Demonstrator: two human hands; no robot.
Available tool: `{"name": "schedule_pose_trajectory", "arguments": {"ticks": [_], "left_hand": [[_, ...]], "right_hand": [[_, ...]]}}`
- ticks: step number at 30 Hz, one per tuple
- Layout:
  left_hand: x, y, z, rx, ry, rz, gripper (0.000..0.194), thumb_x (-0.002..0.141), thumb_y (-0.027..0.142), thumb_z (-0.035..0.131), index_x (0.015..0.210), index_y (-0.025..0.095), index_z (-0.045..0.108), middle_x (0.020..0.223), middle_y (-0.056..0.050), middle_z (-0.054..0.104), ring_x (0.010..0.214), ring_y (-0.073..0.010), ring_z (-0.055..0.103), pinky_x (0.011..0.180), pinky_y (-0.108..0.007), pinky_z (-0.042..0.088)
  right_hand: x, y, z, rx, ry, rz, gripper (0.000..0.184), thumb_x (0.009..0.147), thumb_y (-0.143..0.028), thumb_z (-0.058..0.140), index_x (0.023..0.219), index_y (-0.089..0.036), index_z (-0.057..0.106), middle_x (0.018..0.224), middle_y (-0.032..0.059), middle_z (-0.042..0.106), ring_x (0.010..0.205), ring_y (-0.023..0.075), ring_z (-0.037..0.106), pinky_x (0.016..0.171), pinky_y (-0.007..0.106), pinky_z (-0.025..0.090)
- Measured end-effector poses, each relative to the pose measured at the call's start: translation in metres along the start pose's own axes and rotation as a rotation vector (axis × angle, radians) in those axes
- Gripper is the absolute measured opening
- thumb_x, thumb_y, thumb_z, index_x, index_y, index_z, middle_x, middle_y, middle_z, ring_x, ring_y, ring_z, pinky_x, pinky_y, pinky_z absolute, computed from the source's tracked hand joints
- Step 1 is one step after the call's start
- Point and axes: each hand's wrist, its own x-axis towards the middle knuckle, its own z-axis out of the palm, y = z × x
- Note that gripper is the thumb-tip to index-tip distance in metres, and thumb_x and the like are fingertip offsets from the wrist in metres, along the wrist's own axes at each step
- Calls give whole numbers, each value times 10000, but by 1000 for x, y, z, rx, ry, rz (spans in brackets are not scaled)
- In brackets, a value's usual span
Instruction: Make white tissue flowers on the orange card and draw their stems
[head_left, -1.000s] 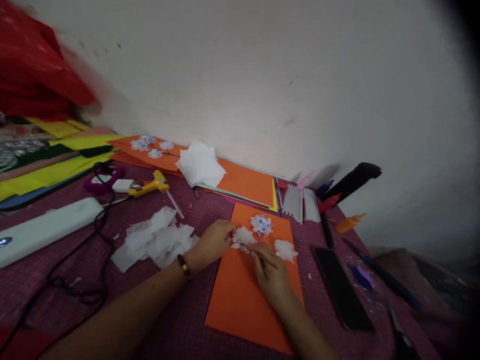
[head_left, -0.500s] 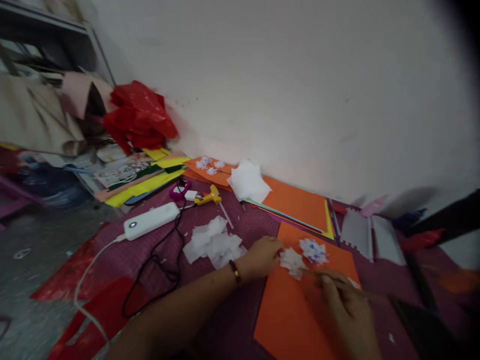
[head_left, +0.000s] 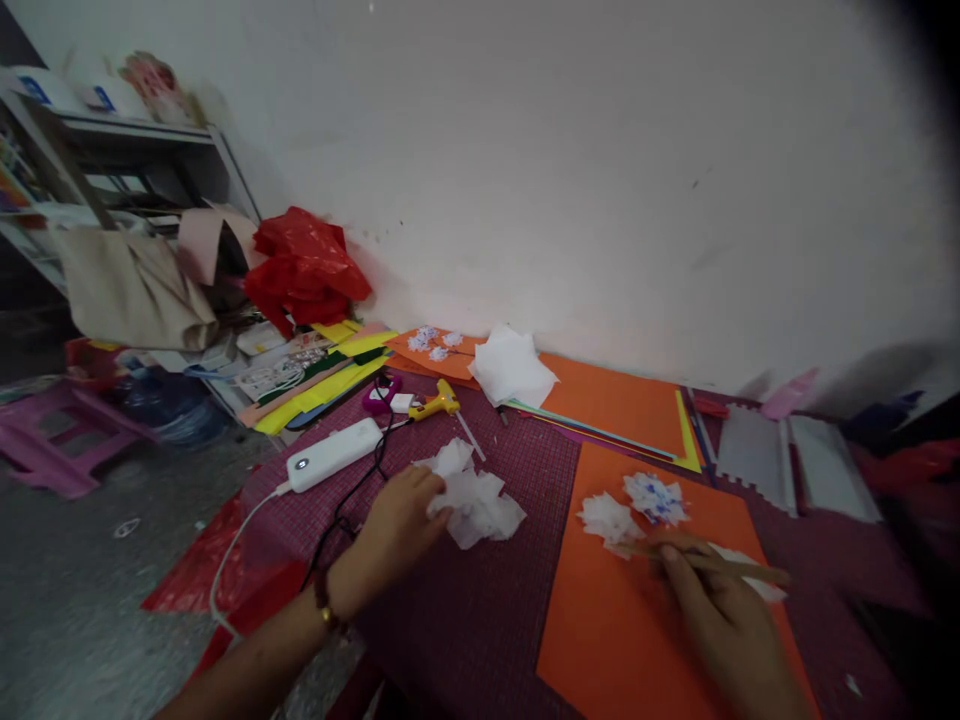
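Observation:
My left hand [head_left: 405,510] is at the left edge of a loose pile of white tissue paper pieces [head_left: 484,505], its bent fingers closed on the edge of a piece. A pale wooden stick [head_left: 739,568] is held between the thumb and fingers of my right hand [head_left: 712,590]. The stick's tip meets the lower edge of a ruffled white tissue flower [head_left: 607,520] lying on an orange sheet [head_left: 600,620]. Just beside that flower sits another one with blue-purple marks [head_left: 655,498]. More white paper [head_left: 757,575] shows partly behind my right hand.
A yellow glue gun [head_left: 436,402] and a white power bank [head_left: 334,455] with cables lie at the left. Against the wall are a white paper stack [head_left: 514,367], orange sheets [head_left: 615,400] and a red plastic bag [head_left: 311,265]. A purple stool [head_left: 67,440] stands on the floor.
My left hand has moved left from beside the white flower to the tissue pile. My right hand still holds the stick at the flower. The view has shifted a little.

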Motion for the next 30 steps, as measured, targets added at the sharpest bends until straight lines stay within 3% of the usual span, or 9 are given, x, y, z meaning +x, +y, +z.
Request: {"name": "schedule_pose_trajectory", "arguments": {"ticks": [2,6,9,13,17,22,26,30], "left_hand": [[4,-20,4,-11,60,-64,189,767,239,580,941,168,578,959,-79,587,928,-233,519,836,-361,402],[16,-41,6,-180,107,-151,68,747,195,533,713,165,584,778,-44,576,778,-189,528,737,-312,425],[19,-48,-5,-433,139,-279,136,765,267,519,684,165,560,661,-1,542,635,-147,501,601,-257,406],[17,-43,-21,-857,39,-388,222,754,371,549,719,151,541,614,37,505,517,-93,448,496,-210,358],[24,-12,-25,-1160,-99,-395,250,677,372,635,714,168,494,569,67,482,444,-65,424,442,-189,356],[65,45,-14,-1244,-314,-192,182,633,280,661,729,147,582,610,37,555,510,-80,486,493,-198,398],[101,92,13,-1335,-397,-44,142,640,258,623,692,127,602,591,25,563,524,-78,474,523,-198,379],[115,116,51,-1574,-370,-111,153,644,268,597,692,143,524,588,38,522,506,-81,470,517,-205,372]], "right_hand": [[0,2,1,-8,-2,14,262,809,-449,486,742,-243,631,656,38,643,607,217,610,513,286,482],[-1,4,0,-7,12,13,271,811,-456,486,779,-236,640,673,41,648,595,215,605,512,290,479],[0,6,0,-1,16,0,280,807,-457,488,755,-226,638,678,40,644,593,208,601,526,286,475],[1,6,1,27,18,-3,258,810,-427,500,767,-212,638,641,27,623,560,193,580,520,276,462],[0,-4,1,85,54,-3,243,830,-373,488,754,-191,630,609,19,596,549,178,567,513,266,452],[0,-17,1,148,63,-48,224,838,-300,474,782,-172,648,717,49,643,568,157,582,485,243,446],[-4,-19,-1,27,-39,-135,215,842,-230,467,749,-181,654,688,32,640,630,158,609,556,241,468],[-7,-12,1,-39,-150,-224,192,856,-180,451,867,-193,642,764,34,653,698,157,615,634,249,477]]}}
